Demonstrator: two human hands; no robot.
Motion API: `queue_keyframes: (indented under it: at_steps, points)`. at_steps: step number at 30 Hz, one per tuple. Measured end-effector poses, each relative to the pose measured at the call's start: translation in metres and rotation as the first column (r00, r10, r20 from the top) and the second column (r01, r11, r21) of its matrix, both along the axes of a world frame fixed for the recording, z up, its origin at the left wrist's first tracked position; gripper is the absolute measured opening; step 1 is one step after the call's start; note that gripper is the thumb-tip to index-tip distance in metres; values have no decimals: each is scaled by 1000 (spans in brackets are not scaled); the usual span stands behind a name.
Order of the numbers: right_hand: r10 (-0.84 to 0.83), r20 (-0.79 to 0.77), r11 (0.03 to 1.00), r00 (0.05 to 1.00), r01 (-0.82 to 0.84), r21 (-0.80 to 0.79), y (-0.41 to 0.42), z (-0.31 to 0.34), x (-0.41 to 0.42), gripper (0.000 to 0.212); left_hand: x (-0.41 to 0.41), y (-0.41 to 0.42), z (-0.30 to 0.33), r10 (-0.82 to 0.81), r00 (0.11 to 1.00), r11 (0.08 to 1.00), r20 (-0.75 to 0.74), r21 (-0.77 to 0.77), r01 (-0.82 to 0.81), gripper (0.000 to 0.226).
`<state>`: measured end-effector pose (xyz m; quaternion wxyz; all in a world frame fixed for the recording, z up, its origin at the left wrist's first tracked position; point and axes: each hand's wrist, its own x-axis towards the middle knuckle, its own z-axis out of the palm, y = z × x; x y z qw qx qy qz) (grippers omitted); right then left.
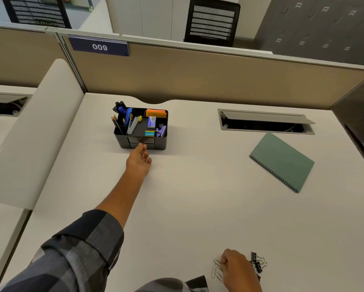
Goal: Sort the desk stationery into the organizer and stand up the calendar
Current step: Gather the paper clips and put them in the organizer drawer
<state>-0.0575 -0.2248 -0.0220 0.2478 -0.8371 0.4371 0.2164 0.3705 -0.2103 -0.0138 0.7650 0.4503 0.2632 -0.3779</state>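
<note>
Sorting looks mostly done, judging by how things lie. The black organizer point(142, 127) already carries pens, pencils, a stapler, orange sticky notes, a staple box and a small purple item in its top compartments. The left hand point(139, 158) reaches out to the organizer's near face, fingertips at the small front drawer point(142, 142); thin metal, probably paper clips, shows between its curled fingers, though whether it pinches the drawer pull as well cannot be told. The drawer seems shut or barely open. Well back from that grip, close to the person's body, the right hand point(236, 267) rests curled over a loose heap of paper clips point(216, 269), apparently gathering some; just beside it on its outer side lie black binder clips point(257, 263). Both heaps are left to put away. Far from either hand, out past the right one toward the partition, a green spiral-bound calendar point(282, 162) lies flat and closed on the white desk point(187, 197), cover matte, binding along its near edge; standing it up is not yet done. A cable hatch point(265, 122) gapes beyond it.
</note>
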Motion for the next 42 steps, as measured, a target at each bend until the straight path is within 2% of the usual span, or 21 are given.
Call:
queue_keyframes:
  at_steps: [11, 16, 21, 24, 27, 29, 32, 34, 36, 38, 42]
  points:
    - [6, 33, 999, 999, -5, -37, -2, 11, -3, 15, -17, 15, -4, -34, 999, 999, -15, -1, 34, 10]
    - [-50, 48, 998, 998, 52, -35, -2, 16, -7, 12, -25, 21, -5, -15, 1000, 1000, -23, 4, 15, 16]
    - [-147, 57, 989, 987, 147, 16, -8, 21, -8, 14, -33, 27, -8, -21, 999, 999, -40, 49, 23, 8]
    - [-197, 76, 979, 978, 192, 71, -13, 25, -8, 17, -52, 34, -11, -71, 997, 991, -23, 110, 73, 12]
    - [-227, 114, 969, 967, 213, 121, -18, 29, -2, 18, -89, 44, -13, -213, 973, 956, 88, 223, 189, 17]
    - [-238, 155, 965, 959, 216, 150, -20, 34, 5, 17, -123, 54, -13, -403, 887, 885, 226, 342, 315, 13]
    - [-245, 220, 961, 944, 206, 185, -21, 41, 20, 17, -171, 72, -8, -682, 622, 730, 385, 420, 539, 13]
    - [-245, 254, 959, 936, 196, 203, -21, 47, 32, 17, -194, 84, -2, -781, 442, 614, 441, 417, 670, 17]
    - [-244, 283, 960, 928, 189, 207, -21, 52, 42, 18, -209, 92, 4, -826, 280, 517, 489, 459, 723, 24]
    - [-223, 312, 964, 924, 163, 209, -19, 56, 52, 20, -217, 96, 11, -824, 193, 489, 533, 495, 719, 29]
    - [-178, 366, 970, 914, 101, 219, -16, 63, 67, 20, -217, 99, 18, -769, 146, 539, 622, 508, 672, 27]
